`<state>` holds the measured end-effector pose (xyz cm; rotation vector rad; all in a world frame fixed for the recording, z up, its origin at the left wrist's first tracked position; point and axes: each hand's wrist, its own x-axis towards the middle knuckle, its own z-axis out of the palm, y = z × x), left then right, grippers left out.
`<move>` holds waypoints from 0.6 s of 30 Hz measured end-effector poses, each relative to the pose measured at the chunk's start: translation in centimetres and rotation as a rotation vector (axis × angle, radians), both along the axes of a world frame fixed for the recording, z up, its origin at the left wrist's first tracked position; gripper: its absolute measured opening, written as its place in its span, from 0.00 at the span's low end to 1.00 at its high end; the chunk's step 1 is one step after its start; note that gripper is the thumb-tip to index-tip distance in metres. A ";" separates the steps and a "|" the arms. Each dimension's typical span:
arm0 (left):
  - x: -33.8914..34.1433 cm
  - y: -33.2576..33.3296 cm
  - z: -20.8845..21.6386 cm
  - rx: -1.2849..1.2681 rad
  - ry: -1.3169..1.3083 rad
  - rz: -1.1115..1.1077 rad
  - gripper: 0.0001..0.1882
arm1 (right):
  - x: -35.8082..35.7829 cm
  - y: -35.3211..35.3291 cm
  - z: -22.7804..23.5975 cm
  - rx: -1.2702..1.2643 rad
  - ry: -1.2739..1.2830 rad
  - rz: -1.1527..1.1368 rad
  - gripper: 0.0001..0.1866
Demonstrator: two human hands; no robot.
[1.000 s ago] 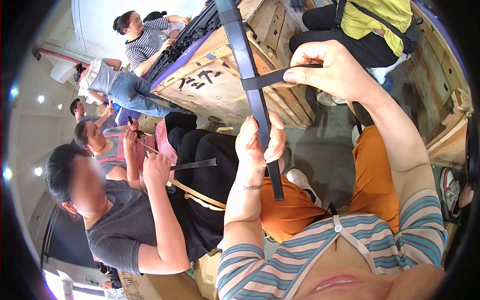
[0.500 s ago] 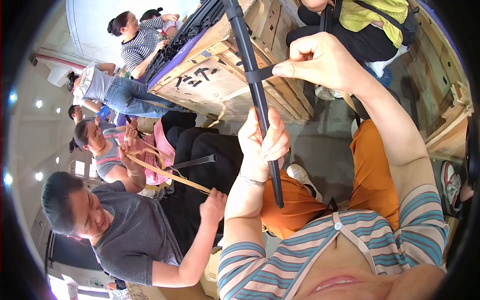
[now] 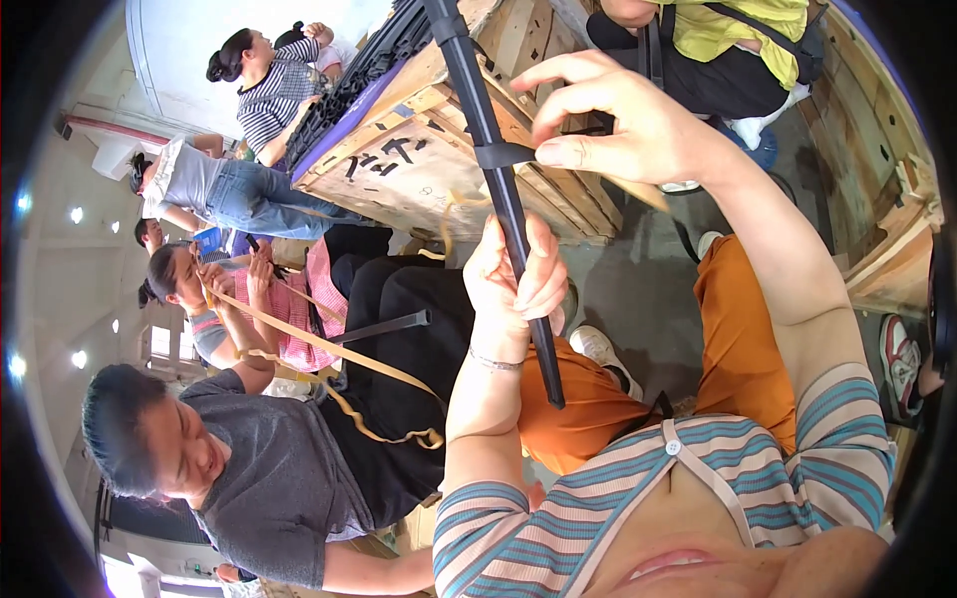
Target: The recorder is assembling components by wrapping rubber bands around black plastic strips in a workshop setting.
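Observation:
My left hand [image 3: 518, 274] is wrapped round a long black bar [image 3: 510, 224], which tilts upward and leaves the picture at the top. Its tapered lower end reaches down past my wrist. A short piece of black tape [image 3: 506, 154] goes across the bar above that hand, with its loose end sticking out to the right. Beside this end is my right hand [image 3: 633, 130], fingers spread apart and the thumb at the tape's tip. A tan strip [image 3: 638, 191] shows behind the right hand; where it is attached is hidden.
A wooden crate [image 3: 399, 184] heaped with black bars [image 3: 349, 95] stands ahead. At my left, a co-worker in a grey shirt [image 3: 284, 458] holds up a long tan strip [image 3: 339, 349]; another black bar [image 3: 384, 326] lies nearby. A person in a yellow top [image 3: 743, 45] sits opposite.
My right hand has opened from its pinch on the tape end, its fingers lifting apart. The bar has shifted slightly left. The co-worker's near hand has dropped away from the tan strip.

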<state>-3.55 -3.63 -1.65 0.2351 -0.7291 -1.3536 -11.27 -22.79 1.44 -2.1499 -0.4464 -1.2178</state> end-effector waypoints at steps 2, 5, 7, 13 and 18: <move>0.0 0.1 0.0 0.031 -0.007 0.009 0.25 | 0.7 0.9 0.2 0.165 0.029 0.245 0.13; -0.1 0.2 -0.2 0.070 -0.017 0.027 0.25 | 0.8 1.5 0.5 0.472 0.408 0.527 0.13; -0.1 0.2 -0.3 0.081 -0.018 0.036 0.25 | 0.7 1.7 0.4 0.665 0.444 0.671 0.12; 0.0 0.0 -0.3 0.048 -0.078 0.012 0.21 | 0.0 1.8 0.8 0.385 0.252 0.357 0.09; -0.7 0.3 0.2 0.044 -0.046 0.056 0.25 | 0.0 3.6 0.6 0.400 0.088 0.221 0.06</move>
